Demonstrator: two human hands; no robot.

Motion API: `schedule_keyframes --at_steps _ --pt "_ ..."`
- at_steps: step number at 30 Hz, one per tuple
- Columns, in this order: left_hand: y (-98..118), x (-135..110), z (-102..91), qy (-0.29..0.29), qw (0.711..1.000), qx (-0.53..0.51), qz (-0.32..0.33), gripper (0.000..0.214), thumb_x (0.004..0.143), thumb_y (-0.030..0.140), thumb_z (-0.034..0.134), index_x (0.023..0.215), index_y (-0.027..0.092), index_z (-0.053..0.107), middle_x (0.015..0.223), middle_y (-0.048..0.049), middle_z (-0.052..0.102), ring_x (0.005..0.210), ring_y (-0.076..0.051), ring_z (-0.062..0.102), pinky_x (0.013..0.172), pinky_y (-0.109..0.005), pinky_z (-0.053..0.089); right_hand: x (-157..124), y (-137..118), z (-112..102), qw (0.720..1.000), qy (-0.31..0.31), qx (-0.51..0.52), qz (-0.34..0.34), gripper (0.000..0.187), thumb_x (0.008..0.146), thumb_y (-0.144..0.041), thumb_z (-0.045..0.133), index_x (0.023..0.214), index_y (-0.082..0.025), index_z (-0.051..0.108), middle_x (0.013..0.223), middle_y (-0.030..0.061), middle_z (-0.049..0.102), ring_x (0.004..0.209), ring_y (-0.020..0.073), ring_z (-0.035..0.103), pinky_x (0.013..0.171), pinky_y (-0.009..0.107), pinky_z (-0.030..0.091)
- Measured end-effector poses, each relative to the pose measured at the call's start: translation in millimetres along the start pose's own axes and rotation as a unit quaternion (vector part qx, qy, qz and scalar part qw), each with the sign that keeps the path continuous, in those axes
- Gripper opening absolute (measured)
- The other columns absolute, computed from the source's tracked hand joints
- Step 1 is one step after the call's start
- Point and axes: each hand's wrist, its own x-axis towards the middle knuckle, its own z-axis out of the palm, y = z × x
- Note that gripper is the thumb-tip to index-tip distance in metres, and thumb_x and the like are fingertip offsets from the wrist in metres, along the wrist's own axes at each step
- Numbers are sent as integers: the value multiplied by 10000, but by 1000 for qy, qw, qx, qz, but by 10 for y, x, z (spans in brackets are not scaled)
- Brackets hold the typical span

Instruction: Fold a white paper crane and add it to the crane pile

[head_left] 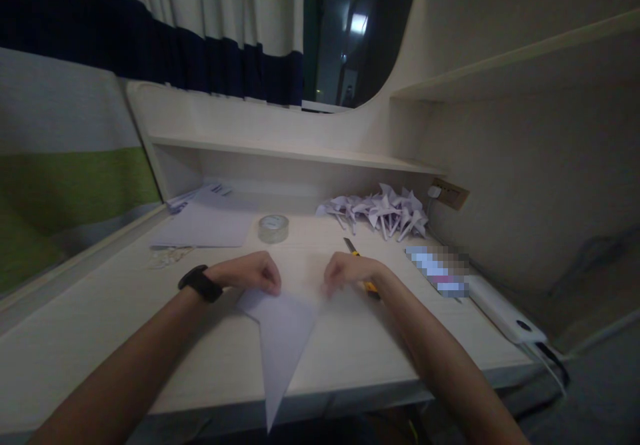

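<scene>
On paper (286, 328), left hand (263, 273) curled, right (345, 271) nearby

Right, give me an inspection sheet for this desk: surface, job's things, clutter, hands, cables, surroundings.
Surface: pale desk; spills, nothing seen.
Job's things: paper, folded, pointed end toward the person; stack at back left; folded pieces piled at back right.
Clutter: tape between stack and pile; cutter partly behind the right hand; small pale bits by the stack.
Hands: left hand at the paper's upper edge; right hand blurred, its grip unclear.
Cables: white and black, at the near end of the white strip.
Surroundings: curtain and window behind; shelf at right.
</scene>
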Motion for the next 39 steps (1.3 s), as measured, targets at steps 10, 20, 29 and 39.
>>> schedule_keyframes --at_steps 10,20,29,39 --pt "19 37 2 33 999 1 -2 205 743 339 675 740 141 726 705 -33 708 604 -138 580 579 -219 413 283 -82 382 994 102 -3 -36 416 753 -498 654 595 -114 624 472 -59 446 450 59 385 449 197 281" --pt "95 54 61 61 998 -17 9 252 773 357 641 687 129 704 627 -11 652 559 -114 505 526 -206 359 381 32 391 971 211 107 -16 252 596 -326 740 712 -102 742 519 -17 578 490 84 411 484 226 298" --pt "7 52 22 62 997 -47 12 294 776 404 638 677 131 682 585 1 602 525 -107 451 510 -218 325 342 2 355 965 210 159 -1 122 555 -232 707 598 -118 719 459 -26 558 450 78 423 448 210 305" --pt "-130 -41 -119 104 992 -61 -38 301 761 415 646 646 136 654 573 0 587 514 -113 431 522 -238 320 57 55 -3 987 140 74 25 155 612 -242 680 661 -104 730 574 34 671 489 98 544 478 200 394"
